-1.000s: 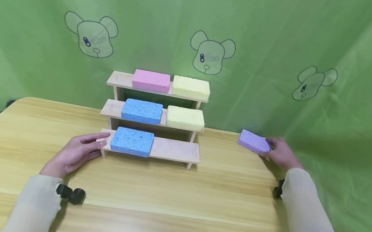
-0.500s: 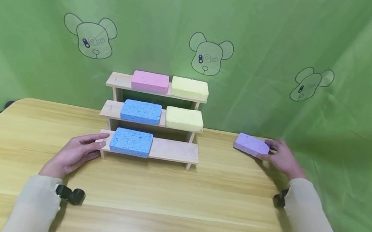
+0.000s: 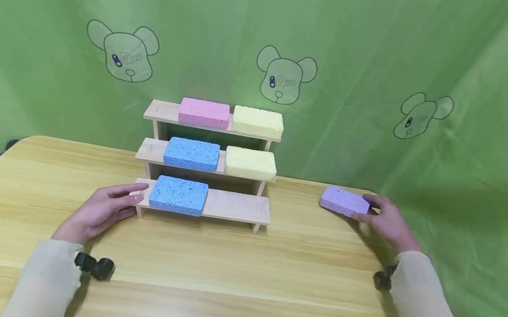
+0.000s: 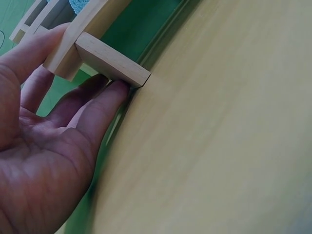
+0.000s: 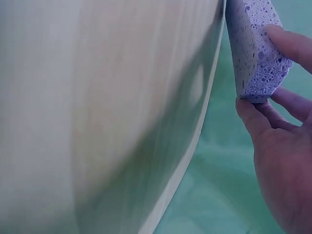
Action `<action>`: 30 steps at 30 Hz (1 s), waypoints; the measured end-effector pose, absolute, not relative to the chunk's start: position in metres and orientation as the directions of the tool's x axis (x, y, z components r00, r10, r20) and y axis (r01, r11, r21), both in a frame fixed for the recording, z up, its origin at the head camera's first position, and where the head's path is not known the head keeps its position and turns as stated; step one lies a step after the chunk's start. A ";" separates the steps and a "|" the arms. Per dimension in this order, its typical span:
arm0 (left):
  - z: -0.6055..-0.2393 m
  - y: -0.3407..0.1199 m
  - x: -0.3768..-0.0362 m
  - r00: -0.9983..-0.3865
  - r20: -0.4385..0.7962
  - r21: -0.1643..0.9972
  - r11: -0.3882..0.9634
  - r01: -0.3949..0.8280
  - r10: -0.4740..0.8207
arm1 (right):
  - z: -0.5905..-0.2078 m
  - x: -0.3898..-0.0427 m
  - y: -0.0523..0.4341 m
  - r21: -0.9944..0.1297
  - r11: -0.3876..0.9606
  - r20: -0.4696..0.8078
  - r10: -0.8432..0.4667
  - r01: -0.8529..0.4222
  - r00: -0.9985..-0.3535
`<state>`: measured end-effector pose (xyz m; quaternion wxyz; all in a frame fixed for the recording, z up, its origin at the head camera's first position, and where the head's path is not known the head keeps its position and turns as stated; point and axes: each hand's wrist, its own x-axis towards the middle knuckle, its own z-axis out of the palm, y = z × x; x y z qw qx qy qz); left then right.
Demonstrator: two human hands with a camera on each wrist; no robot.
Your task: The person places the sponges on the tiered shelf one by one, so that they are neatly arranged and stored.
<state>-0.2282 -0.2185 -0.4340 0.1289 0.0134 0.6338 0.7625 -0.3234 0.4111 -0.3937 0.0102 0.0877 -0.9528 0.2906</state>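
Observation:
My right hand (image 3: 386, 220) pinches the right end of a purple sponge (image 3: 343, 200) near the table's back right edge. In the right wrist view the thumb lies on the side of the purple sponge (image 5: 263, 53), with fingers under its near end. Whether it touches the table is hard to tell. My left hand (image 3: 102, 210) grips the left end of the lowest step of a three-tier wooden shelf (image 3: 237, 206). In the left wrist view the fingers press the shelf's leg (image 4: 112, 61). On that step sits a blue sponge (image 3: 178, 195), left of a bare stretch.
The middle step carries another blue sponge (image 3: 191, 153) and a yellow sponge (image 3: 250, 163). A pink sponge (image 3: 204, 113) and a second yellow sponge (image 3: 258, 122) lie on the top step. A green curtain (image 3: 346, 58) hangs behind the wooden table (image 3: 236, 286).
The right hand and the purple sponge have come slightly nearer, down toward the table. My left hand stays at the shelf's end. The head view has shifted a little.

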 end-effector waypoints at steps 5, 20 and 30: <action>-0.434 -0.219 -0.229 -0.965 -0.143 0.972 -0.155 -0.179 0.218 | -0.391 -0.315 0.407 -0.583 0.791 0.099 -0.158 -0.186 -0.982; -0.437 -0.220 -0.228 -0.964 -0.130 0.973 -0.157 -0.169 0.230 | -0.378 -0.285 0.389 -0.659 0.728 0.087 -0.172 -0.186 -0.981; -0.435 -0.220 -0.228 -0.960 -0.117 0.962 -0.210 -0.173 0.255 | -0.375 -0.268 0.381 -0.703 0.684 0.105 -0.175 -0.198 -0.979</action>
